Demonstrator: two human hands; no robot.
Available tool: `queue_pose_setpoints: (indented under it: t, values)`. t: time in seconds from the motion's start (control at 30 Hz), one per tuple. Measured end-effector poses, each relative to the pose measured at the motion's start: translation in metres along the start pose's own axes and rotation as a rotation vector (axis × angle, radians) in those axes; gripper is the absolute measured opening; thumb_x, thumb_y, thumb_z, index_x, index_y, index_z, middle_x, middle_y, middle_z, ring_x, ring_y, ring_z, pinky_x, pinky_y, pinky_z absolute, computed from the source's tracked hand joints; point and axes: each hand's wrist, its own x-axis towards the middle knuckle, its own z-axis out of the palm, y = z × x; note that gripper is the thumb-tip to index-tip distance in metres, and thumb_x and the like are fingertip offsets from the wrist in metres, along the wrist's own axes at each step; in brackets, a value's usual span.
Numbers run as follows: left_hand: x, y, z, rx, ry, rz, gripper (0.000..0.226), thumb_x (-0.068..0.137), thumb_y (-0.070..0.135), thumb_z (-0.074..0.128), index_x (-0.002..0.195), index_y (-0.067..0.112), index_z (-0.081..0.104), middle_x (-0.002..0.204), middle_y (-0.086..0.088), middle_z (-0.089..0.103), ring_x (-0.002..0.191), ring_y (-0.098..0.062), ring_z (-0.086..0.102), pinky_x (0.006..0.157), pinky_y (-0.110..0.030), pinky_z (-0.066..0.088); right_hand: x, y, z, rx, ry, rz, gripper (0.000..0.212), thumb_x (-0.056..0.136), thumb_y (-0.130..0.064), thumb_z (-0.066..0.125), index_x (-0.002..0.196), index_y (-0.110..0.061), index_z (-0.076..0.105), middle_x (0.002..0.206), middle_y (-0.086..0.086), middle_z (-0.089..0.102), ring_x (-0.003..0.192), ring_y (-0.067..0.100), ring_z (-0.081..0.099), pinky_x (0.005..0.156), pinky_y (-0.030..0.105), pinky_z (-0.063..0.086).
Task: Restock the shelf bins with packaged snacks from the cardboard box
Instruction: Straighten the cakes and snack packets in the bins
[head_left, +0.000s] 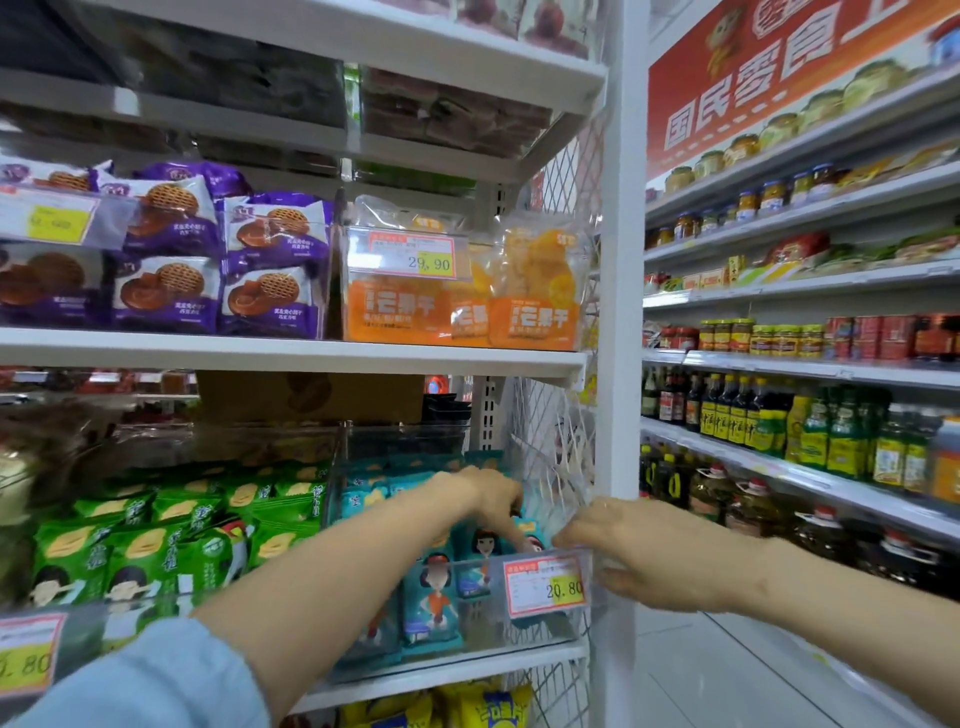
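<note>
Teal snack packets (431, 597) sit in the clear bin (540, 631) at the right end of the lower shelf, just beside the white wire end panel (545, 431). They stand upright with the long axis vertical, printed faces toward the camera, in rows running front to back. The front ones lean slightly.

Left hand (488, 499): reaches over the bin's front wall from the left, wrist bent, fingers (519, 538) curled downward onto the tops of the packets near the bin's right side. They touch the packets. The thumb is hidden, so I can't tell if it pinches one or only presses.

Right hand (660, 556): comes in from the right, back of hand up, fingers nearly straight and loosely spread. The tips are at the bin's front right corner, right beside the 20.80 price tag (545, 587). It touches the bin but isn't wrapped round anything visible. It's blurred.

Green packets (156, 545) fill the bin next door on the left, also upright. On the shelf above are purple packets (208, 260) on the left and orange pouches (467, 306) on the right.
</note>
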Motion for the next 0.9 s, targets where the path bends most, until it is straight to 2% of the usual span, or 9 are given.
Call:
queue_pose_setpoints:
  t: [0.1,0.17,0.27,0.33,0.47,0.57,0.63,0.77,0.9]
  values:
    - [0.005,0.001,0.003,0.002,-0.048,-0.019,0.067,0.071,0.063,0.065,0.119,0.017,0.054,0.111,-0.003,0.068,0.108,-0.023,0.058,0.095,-0.037,0.037,-0.016,0.006,0.010,0.047,0.031,-0.050,0.053,0.093,-0.020,0.047,0.142,-0.030,0.033,0.141,-0.010,0.041,0.130,0.006,0.033,0.105,0.014,0.021]
    - [0.006,0.001,0.005,-0.059,-0.052,-0.030,0.065,0.073,0.060,0.066,0.120,0.016,0.055,0.113,-0.002,0.067,0.111,-0.021,0.057,0.094,-0.038,0.032,-0.020,0.008,0.013,0.080,0.059,-0.057,0.054,0.093,-0.017,0.048,0.143,-0.031,0.032,0.144,-0.012,0.038,0.131,0.004,0.030,0.104,0.005,0.012]
    - [0.004,0.001,0.008,-0.115,-0.043,-0.025,0.064,0.077,0.055,0.065,0.123,0.012,0.053,0.124,-0.004,0.059,0.115,-0.024,0.051,0.098,-0.038,0.030,-0.019,0.010,0.016,0.089,0.081,-0.068,0.053,0.092,-0.017,0.048,0.142,-0.030,0.035,0.143,-0.011,0.041,0.131,0.005,0.031,0.106,0.014,0.019]
    - [0.005,0.000,0.010,-0.175,-0.040,-0.012,0.058,0.078,0.052,0.066,0.118,0.012,0.051,0.123,-0.006,0.056,0.110,-0.024,0.050,0.096,-0.035,0.033,-0.018,0.010,0.018,0.106,0.089,-0.070,0.052,0.092,-0.017,0.048,0.141,-0.030,0.037,0.141,-0.012,0.043,0.130,0.005,0.032,0.107,0.016,0.022]
    - [0.003,-0.004,0.010,-0.427,0.003,0.042,0.044,0.077,0.042,0.073,0.095,0.018,0.040,0.088,0.006,0.048,0.078,-0.010,0.042,0.067,-0.026,0.033,-0.019,0.010,0.019,0.128,0.110,-0.046,0.050,0.092,-0.019,0.048,0.140,-0.032,0.038,0.140,-0.015,0.044,0.130,0.003,0.032,0.106,0.019,0.028]
    - [-0.002,-0.004,0.008,-0.532,0.090,0.050,0.044,0.075,0.036,0.076,0.094,0.018,0.040,0.084,0.009,0.047,0.079,-0.011,0.044,0.063,-0.024,0.032,-0.020,0.008,0.019,0.116,0.121,-0.041,0.049,0.093,-0.021,0.047,0.140,-0.032,0.037,0.140,-0.014,0.044,0.130,0.003,0.032,0.104,0.016,0.025]
    - [-0.003,-0.003,0.006,-0.490,0.146,0.043,0.047,0.074,0.038,0.076,0.095,0.019,0.039,0.085,0.009,0.051,0.080,-0.012,0.046,0.068,-0.026,0.032,-0.019,0.008,0.020,0.105,0.120,-0.040,0.049,0.094,-0.022,0.047,0.141,-0.031,0.037,0.141,-0.013,0.043,0.130,0.004,0.032,0.104,0.015,0.024]
    - [0.000,-0.002,0.005,-0.307,0.287,-0.003,0.052,0.074,0.045,0.072,0.106,0.018,0.041,0.094,0.007,0.054,0.089,-0.014,0.050,0.090,-0.037,0.026,-0.018,0.007,0.019,0.090,0.118,-0.034,0.048,0.094,-0.023,0.047,0.140,-0.031,0.038,0.141,-0.012,0.043,0.130,0.006,0.033,0.105,0.018,0.026]
    - [-0.001,0.000,0.008,-0.302,0.302,0.005,0.055,0.075,0.043,0.072,0.110,0.017,0.039,0.108,0.002,0.055,0.099,-0.019,0.050,0.091,-0.038,0.029,-0.015,0.007,0.019,0.071,0.125,-0.028,0.047,0.094,-0.024,0.047,0.140,-0.031,0.039,0.139,-0.011,0.044,0.128,0.008,0.035,0.103,0.019,0.026]
